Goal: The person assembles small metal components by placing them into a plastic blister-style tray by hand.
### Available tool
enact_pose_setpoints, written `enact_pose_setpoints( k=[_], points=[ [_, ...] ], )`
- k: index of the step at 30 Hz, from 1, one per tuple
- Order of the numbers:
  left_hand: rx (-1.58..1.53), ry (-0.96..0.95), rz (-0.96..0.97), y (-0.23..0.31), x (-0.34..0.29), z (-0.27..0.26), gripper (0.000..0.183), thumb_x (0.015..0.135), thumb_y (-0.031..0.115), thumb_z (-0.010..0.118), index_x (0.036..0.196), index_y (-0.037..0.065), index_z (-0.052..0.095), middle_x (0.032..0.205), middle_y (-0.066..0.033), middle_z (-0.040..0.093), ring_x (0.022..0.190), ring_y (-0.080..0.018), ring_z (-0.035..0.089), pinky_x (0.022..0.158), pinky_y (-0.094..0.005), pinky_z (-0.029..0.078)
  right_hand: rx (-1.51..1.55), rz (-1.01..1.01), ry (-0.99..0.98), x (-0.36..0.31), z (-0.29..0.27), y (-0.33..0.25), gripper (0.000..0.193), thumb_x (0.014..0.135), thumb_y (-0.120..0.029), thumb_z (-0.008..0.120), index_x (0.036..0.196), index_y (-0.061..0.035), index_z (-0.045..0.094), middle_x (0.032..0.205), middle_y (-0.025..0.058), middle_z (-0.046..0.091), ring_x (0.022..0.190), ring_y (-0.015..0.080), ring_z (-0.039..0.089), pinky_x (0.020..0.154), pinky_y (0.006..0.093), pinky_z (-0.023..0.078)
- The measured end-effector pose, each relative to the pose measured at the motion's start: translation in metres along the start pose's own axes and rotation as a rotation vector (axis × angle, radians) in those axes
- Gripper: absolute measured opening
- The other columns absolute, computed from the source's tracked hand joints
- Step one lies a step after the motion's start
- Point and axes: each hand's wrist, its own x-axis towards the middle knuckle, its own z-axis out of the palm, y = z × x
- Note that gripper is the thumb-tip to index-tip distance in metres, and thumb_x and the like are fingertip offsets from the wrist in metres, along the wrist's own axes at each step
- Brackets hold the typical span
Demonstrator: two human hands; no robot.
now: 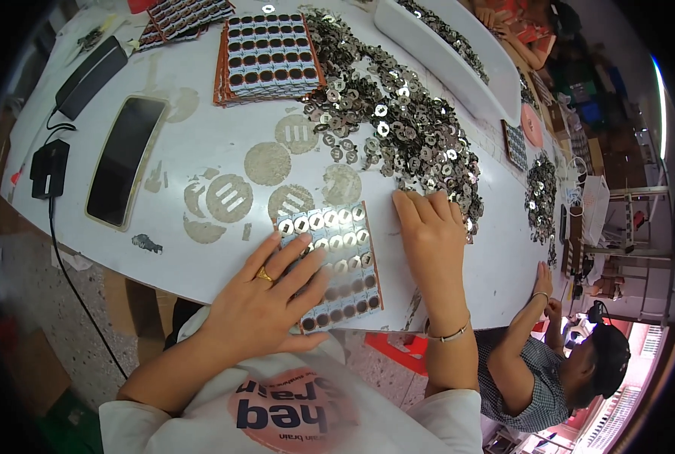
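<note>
My left hand [273, 291] lies flat with spread fingers on a panel [343, 291] of round cells with an orange-brown edge. Shiny metal pieces fill the panel's upper rows, while the lower rows show dark round cells. A ring is on one left finger. To the right, my right hand [430, 227] is at the near edge of a heap of small metal pieces [421, 140]. Its fingers are curled down and close together, their tips hidden, so what they pinch cannot be made out. A bracelet circles the right wrist.
Beyond the left hand stands a stack of similar panels [269, 57]. A phone [127, 161], a black adapter [50, 168] and a dark box-like device [90, 77] lie left. A white tray [458, 64] holds more pieces. Another person [534, 363] works at the right.
</note>
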Motion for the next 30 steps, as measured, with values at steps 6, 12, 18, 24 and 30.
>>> enact_pose_setpoints(
  k=[6, 12, 18, 24, 30],
  points=[
    [-0.02, 0.025, -0.006, -0.001, -0.003, 0.002, 0.085, 0.073, 0.057, 0.087, 0.138, 0.007, 0.063, 0.15, -0.0141, 0.056, 0.148, -0.0355, 0.047, 0.126, -0.0572, 0.032, 0.732, 0.461, 0.001, 0.002, -0.012, -0.005, 0.022, 0.089, 0.004, 0.071, 0.109, -0.0009, 0.074, 0.096, 0.0052, 0.074, 0.085, 0.0156, 0.066, 0.076, 0.029, 0.054],
    [-0.089, 0.131, 0.0, 0.003, -0.004, -0.001, 0.083, 0.079, 0.056, 0.085, 0.14, 0.005, 0.06, 0.147, -0.0136, 0.058, 0.145, -0.0355, 0.05, 0.123, -0.0542, 0.035, 1.752, 0.743, -0.069, -0.033, -0.011, -0.024, 0.016, 0.093, 0.004, 0.072, 0.109, 0.0015, 0.074, 0.099, 0.0039, 0.075, 0.085, 0.0074, 0.067, 0.076, 0.0235, 0.055],
    [-0.26, 0.314, -0.121, -0.001, 0.008, -0.004, 0.053, 0.091, 0.037, 0.081, 0.13, 0.005, 0.065, 0.121, -0.0115, 0.072, 0.123, -0.0325, 0.066, 0.111, -0.0463, 0.043, 1.769, 0.731, -0.039, -0.033, -0.015, -0.063, 0.016, 0.093, 0.005, 0.071, 0.109, 0.0018, 0.073, 0.1, 0.0045, 0.077, 0.082, 0.007, 0.068, 0.073, 0.0215, 0.054],
    [-0.924, 0.253, -0.395, -0.001, 0.019, -0.005, 0.019, 0.094, 0.006, 0.078, 0.111, 0.001, 0.07, 0.102, -0.0091, 0.076, 0.097, -0.0171, 0.074, 0.095, -0.0331, 0.056, 1.607, 0.712, 0.076, -0.027, -0.011, -0.091, 0.014, 0.095, 0.005, 0.071, 0.109, 0.0028, 0.071, 0.102, 0.0063, 0.076, 0.085, 0.0077, 0.07, 0.072, 0.02, 0.055],
    [-1.088, 0.3, -0.389, -0.005, 0.018, -0.001, 0.016, 0.097, 0.005, 0.073, 0.111, 0.001, 0.068, 0.101, -0.0123, 0.077, 0.097, -0.0232, 0.077, 0.083, -0.035, 0.06, 1.964, 0.853, 0.1, -0.019, -0.013, -0.093, 0.017, 0.098, 0.003, 0.07, 0.115, 0.002, 0.069, 0.098, 0.0064, 0.073, 0.082, 0.0113, 0.068, 0.073, 0.0231, 0.053]
  ],
)
